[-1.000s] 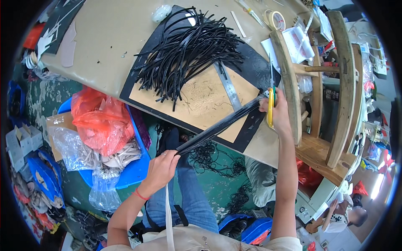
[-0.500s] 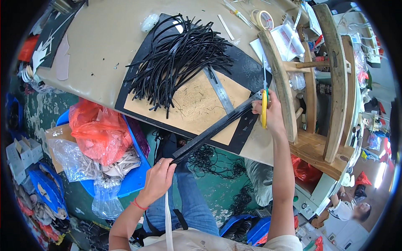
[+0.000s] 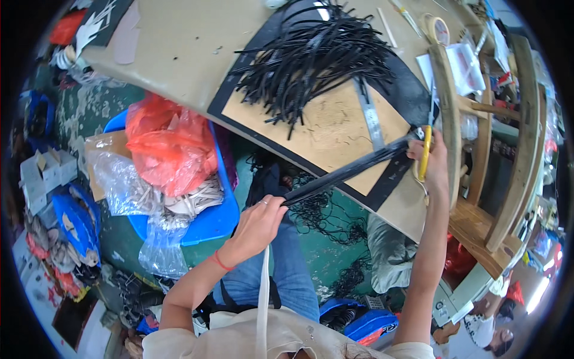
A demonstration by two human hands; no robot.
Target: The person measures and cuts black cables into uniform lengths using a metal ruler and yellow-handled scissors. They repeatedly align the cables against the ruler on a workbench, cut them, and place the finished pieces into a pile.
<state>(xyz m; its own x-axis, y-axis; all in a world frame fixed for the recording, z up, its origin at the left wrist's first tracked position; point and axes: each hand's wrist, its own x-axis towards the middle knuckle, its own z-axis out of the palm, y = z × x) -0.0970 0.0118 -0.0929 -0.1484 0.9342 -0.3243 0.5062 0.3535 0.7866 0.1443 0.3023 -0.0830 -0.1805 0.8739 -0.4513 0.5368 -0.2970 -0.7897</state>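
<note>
the long, glossy black bundle of thin strips (image 3: 350,172) runs slantwise between two bare hands, nearly straight. from where i stand, the left hand (image 3: 257,226) is closed firmly around the bundle's near end, out past the front edge of the broad beige-covered table (image 3: 173,42). the right hand (image 3: 435,158) is curled around the yellow-handled scissors (image 3: 426,157), its thumb side at the bundle's far end; whether those fingertips also pinch the strips i cannot tell.

for good handling, the pull is best even from both ends, so that the strips lie parallel and none slips out; the scissors are best left pointing away from the left hand, as here, since a turned wrist could bring the blades across the strips.

edges: the bundle crosses the front border of the flat black mat (image 3: 391,179) and a corner of the tan sheet (image 3: 332,122) upon it; dragging over that border could scuff or snag. the nearest upright of the pale wooden frame (image 3: 445,99) stands just beside the blades, leaving the right hand little room outward. the left hand has more room, over the green floor (image 3: 244,158), bounded on its outer side by the blue plastic tub (image 3: 230,210). beyond the bundle lie the slim metal ruler (image 3: 371,116) and the loose heap of black strips (image 3: 317,66).
</note>
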